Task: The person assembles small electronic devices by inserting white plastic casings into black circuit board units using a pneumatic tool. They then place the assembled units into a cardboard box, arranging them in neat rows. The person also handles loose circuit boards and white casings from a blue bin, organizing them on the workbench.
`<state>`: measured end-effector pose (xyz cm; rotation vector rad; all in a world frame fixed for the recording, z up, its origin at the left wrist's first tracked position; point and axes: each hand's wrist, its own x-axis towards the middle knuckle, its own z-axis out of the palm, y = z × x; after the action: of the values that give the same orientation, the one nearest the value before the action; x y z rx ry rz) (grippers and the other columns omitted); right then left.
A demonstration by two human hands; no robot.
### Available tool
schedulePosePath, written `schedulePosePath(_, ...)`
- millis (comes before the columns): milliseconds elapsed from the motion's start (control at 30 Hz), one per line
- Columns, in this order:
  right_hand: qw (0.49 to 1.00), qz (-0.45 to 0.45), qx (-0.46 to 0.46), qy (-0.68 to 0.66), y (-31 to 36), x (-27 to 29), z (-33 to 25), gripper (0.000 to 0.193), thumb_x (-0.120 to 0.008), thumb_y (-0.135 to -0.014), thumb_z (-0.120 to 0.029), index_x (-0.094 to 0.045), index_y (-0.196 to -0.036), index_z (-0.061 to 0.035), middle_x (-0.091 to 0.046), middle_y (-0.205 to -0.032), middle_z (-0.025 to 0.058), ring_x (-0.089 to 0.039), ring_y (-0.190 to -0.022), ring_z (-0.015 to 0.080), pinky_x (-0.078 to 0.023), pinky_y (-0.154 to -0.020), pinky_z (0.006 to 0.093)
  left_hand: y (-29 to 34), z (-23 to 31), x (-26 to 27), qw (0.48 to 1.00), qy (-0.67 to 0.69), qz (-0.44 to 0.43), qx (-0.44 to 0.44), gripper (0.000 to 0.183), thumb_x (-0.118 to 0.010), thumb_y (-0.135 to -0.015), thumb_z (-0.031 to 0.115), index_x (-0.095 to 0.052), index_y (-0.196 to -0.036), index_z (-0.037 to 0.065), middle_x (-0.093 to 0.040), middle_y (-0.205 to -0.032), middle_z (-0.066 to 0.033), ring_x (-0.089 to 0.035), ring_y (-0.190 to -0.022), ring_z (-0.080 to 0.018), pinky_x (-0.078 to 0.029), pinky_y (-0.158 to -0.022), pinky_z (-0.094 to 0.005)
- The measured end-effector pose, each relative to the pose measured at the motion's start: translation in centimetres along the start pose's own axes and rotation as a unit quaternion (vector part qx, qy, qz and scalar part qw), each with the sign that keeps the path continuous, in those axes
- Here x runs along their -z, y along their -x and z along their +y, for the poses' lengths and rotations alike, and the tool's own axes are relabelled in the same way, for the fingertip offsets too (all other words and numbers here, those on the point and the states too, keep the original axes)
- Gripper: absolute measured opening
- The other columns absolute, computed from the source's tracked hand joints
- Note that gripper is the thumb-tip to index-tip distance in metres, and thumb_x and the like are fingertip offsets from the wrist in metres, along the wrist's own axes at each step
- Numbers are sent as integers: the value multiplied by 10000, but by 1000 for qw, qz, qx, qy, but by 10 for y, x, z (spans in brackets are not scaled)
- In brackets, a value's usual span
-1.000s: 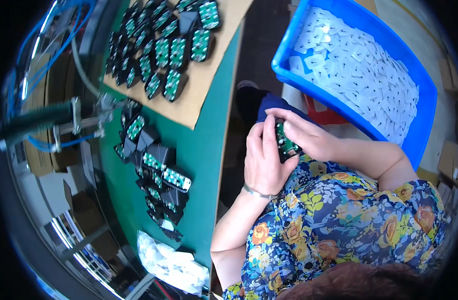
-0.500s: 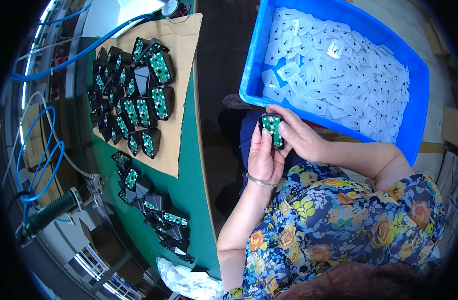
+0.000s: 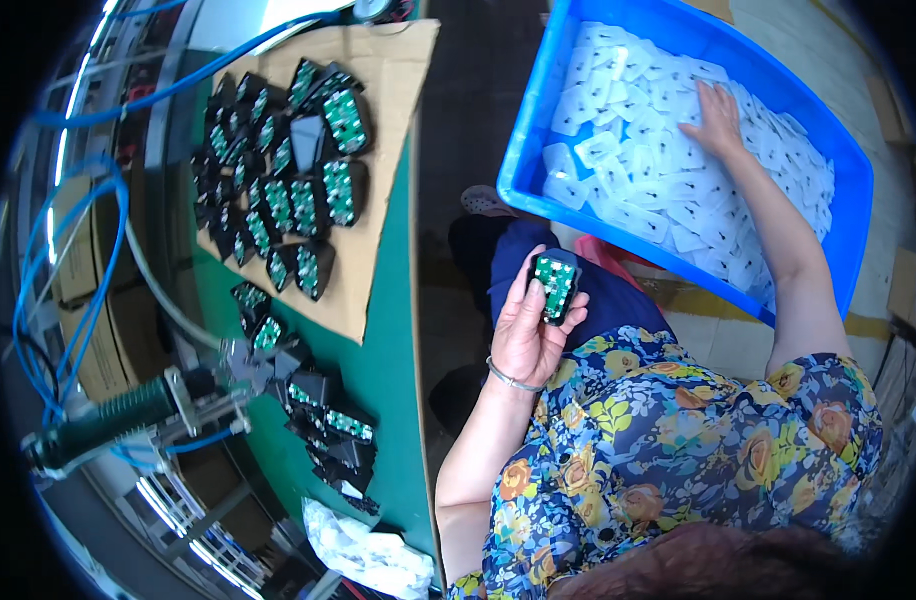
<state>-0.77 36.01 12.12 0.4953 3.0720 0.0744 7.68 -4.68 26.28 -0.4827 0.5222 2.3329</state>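
Note:
My left hand [image 3: 531,325] is closed around a small black plastic housing with a green circuit board [image 3: 555,285] set in its face, board side up. The thumb lies along the housing's left edge. Over at the blue bin [image 3: 523,160], my right hand [image 3: 716,118] reaches down onto a heap of translucent white plastic pieces [image 3: 668,170], each with a small dark mark. Its fingers are apart and touch the upper part of the heap. I see nothing held in them, though the fingertips are partly lost among the pieces.
Several black housings with green boards [image 3: 303,205] stand on a cardboard sheet [image 3: 378,90] on the green table [image 3: 393,400]. More housings [image 3: 328,425] lie nearer, beside a clear plastic bag [image 3: 363,550]. A blue hose [image 3: 108,115] and a green cylindrical tool [image 3: 108,425] are at the left.
My right hand has left the housing and moved up and right into the bin. The left hand still holds the housing, slightly lower. The whole view has shifted a little.

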Motion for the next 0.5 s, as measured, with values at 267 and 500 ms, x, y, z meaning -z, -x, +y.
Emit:
schedulePosePath(267, 996, 61, 62, -10, 38, -8, -3, 768, -681, -672, -314, -338, -1293, -19, -443, -1245, 189, -360, -1190, 337, -289, -993, 403, 38, 9, 18, 1000, -20, 1, -11, 409, -434, -919, 186, -330, -1309, 118, -540, -1115, -142, -612, -882, -276, -536, -735, -348)
schedulePosePath(500, 979, 114, 138, -96, 34, 11, 6, 799, -697, -658, -265, -309, -1307, -8, -456, -1218, 203, -424, -1136, 337, -327, -966, 382, 47, 12, 24, 999, -15, -6, -30, 334, -438, -918, 212, -421, -1194, 23, -552, -1086, -144, -620, -860, -251, -545, -713, -322)
